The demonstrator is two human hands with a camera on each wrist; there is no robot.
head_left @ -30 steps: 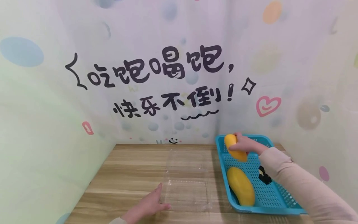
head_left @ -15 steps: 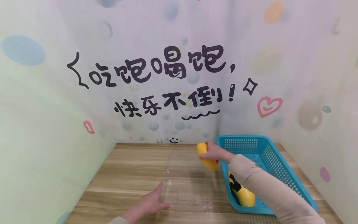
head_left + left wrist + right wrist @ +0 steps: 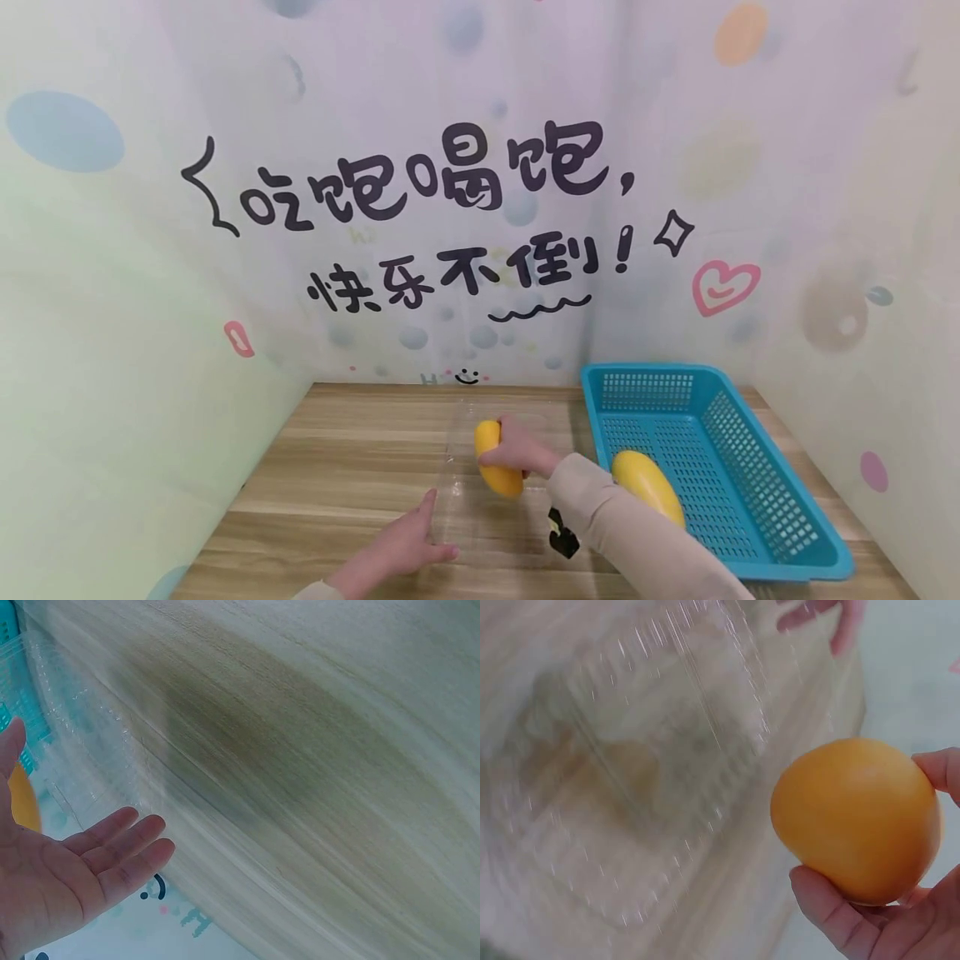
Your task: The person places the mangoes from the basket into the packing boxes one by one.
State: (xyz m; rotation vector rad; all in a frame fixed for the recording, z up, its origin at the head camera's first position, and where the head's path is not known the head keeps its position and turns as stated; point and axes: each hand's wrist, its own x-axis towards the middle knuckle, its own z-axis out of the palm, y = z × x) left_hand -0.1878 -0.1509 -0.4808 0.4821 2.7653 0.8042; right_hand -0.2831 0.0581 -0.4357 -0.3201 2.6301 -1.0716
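Note:
A yellow mango [image 3: 497,475] is gripped by my right hand [image 3: 522,447] above the clear plastic clamshell box [image 3: 480,533]. In the right wrist view the thumb and fingers curl round the mango [image 3: 855,817], its rounded end toward the camera. My left hand [image 3: 397,537] lies at the box's left side, its fingers extended. The left wrist view shows that hand [image 3: 82,877] with straight, spread fingers beside the clear plastic. A second yellow mango [image 3: 648,483] lies in the blue basket [image 3: 780,467], partly covered by my right sleeve.
The basket stands to the right of the box on the wood-grain table [image 3: 315,467]. A printed cloth wall [image 3: 465,83] with black lettering rises behind the table, with more cloth at both sides. A black wrist device [image 3: 562,533] shows beneath the right cuff.
My right hand has carried the mango out of the blue basket, leftward and lower, to over the clear box. The left hand has stayed in place.

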